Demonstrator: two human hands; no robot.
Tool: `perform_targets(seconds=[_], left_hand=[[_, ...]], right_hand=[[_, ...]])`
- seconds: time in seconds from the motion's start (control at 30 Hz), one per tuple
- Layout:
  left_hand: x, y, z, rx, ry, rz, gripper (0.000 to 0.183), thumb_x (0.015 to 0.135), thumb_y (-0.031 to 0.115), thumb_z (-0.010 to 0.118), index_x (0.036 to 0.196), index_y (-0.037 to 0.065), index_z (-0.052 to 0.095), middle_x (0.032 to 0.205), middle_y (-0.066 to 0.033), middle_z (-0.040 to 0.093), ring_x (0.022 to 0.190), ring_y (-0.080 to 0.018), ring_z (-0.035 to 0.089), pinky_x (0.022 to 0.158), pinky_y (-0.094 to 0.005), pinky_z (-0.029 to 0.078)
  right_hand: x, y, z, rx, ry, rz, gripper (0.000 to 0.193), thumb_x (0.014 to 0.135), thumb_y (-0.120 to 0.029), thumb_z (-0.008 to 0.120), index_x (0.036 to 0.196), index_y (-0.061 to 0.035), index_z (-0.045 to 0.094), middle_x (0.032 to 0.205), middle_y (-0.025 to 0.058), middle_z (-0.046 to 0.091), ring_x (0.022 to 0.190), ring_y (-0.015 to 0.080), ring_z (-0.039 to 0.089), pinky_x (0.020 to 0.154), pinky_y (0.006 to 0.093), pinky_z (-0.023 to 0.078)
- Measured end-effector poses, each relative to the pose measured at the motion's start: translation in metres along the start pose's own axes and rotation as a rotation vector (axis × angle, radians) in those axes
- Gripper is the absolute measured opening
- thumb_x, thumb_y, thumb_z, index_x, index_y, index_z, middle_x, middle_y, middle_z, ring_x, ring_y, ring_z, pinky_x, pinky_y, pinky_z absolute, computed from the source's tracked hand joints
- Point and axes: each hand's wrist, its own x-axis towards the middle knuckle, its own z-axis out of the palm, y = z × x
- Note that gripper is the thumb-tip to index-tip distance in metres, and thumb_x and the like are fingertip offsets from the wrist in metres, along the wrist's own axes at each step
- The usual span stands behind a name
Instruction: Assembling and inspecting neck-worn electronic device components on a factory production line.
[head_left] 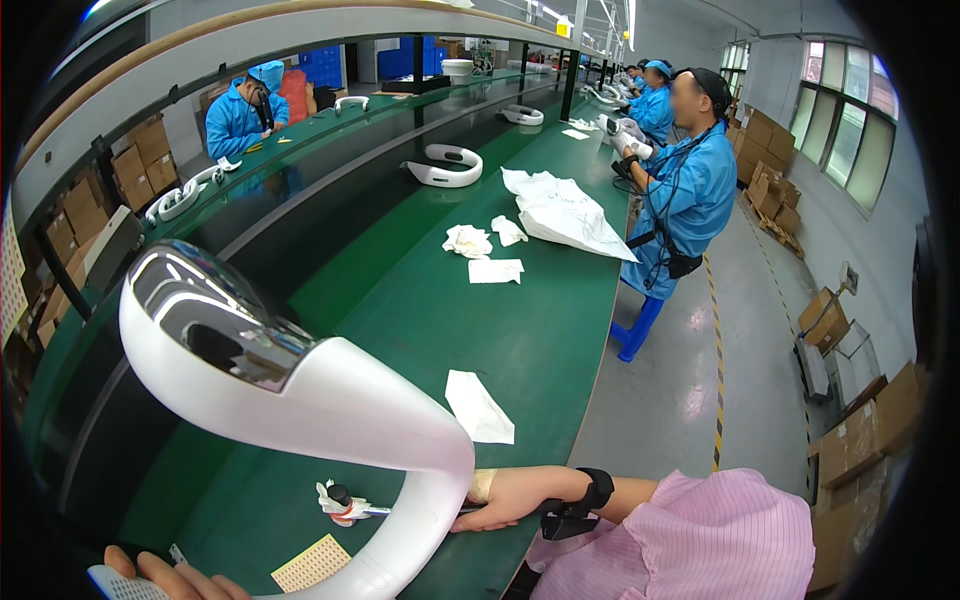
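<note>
A large white curved device (400, 430) with a glossy, mirror-like dark panel (215, 315) at its upper end fills the near left. My left hand (175, 578) has its fingers wrapped around the device's lower end, beside a perforated grey patch. My right hand (510, 498) is at the outer side of the bend, wearing a black wrist strap; its fingertips are partly hidden behind the white body. A yellowish wrap shows at its fingers. Inside the curve lies a black-capped small bottle (342, 500) with crumpled white tissue and a thin bluish stick running behind the device.
On the green workbench (400, 330) lie a sheet of dotted stickers (312, 563), a folded white paper (480, 408), crumpled tissues (467, 241), a white plastic bag (570, 215) and another white curved device (447, 167). Co-workers in blue (685, 190) sit along the bench.
</note>
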Motion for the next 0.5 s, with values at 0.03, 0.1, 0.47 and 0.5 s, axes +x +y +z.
perform_targets(seconds=[0.03,0.1,0.47,0.5], left_hand=[[0.0001,-0.0001,-0.0007,0.000,0.000,-0.001,0.061,0.069,0.018,0.059,0.123,0.000,0.036,0.081,-0.0089,0.045,0.065,-0.0176,0.045,0.061,-0.0291,0.040],[0.0005,-0.0004,-0.0029,0.033,-0.018,0.018,0.061,0.069,0.017,0.059,0.123,0.000,0.036,0.081,-0.0088,0.045,0.064,-0.0173,0.045,0.062,-0.0286,0.039],[0.0006,0.0034,-0.0088,0.048,-0.162,-0.002,0.058,0.070,0.011,0.059,0.122,0.005,0.035,0.081,-0.0082,0.046,0.065,-0.0171,0.046,0.064,-0.0287,0.039],[0.0004,0.0038,-0.0092,0.035,-0.166,-0.010,0.056,0.071,0.011,0.059,0.121,0.006,0.036,0.081,-0.0082,0.046,0.064,-0.0169,0.046,0.064,-0.0286,0.040]], right_hand=[[-0.0003,0.0012,0.0007,-0.007,0.015,-0.004,0.051,0.090,-0.027,0.052,0.130,0.0002,0.039,0.059,0.0016,0.048,0.045,0.0098,0.045,0.042,0.0254,0.039],[-0.0016,-0.0002,0.0017,-0.013,0.029,-0.007,0.051,0.090,-0.027,0.052,0.130,0.0009,0.039,0.059,0.0018,0.048,0.045,0.0100,0.045,0.042,0.0256,0.039],[-0.0016,-0.0030,0.0014,-0.011,0.030,0.028,0.052,0.090,-0.028,0.052,0.131,0.0009,0.037,0.059,0.0023,0.047,0.045,0.0107,0.045,0.042,0.0258,0.039],[-0.0007,-0.0017,0.0014,-0.011,0.029,0.028,0.052,0.090,-0.028,0.052,0.131,0.0009,0.037,0.059,0.0023,0.047,0.045,0.0107,0.045,0.042,0.0258,0.039]])
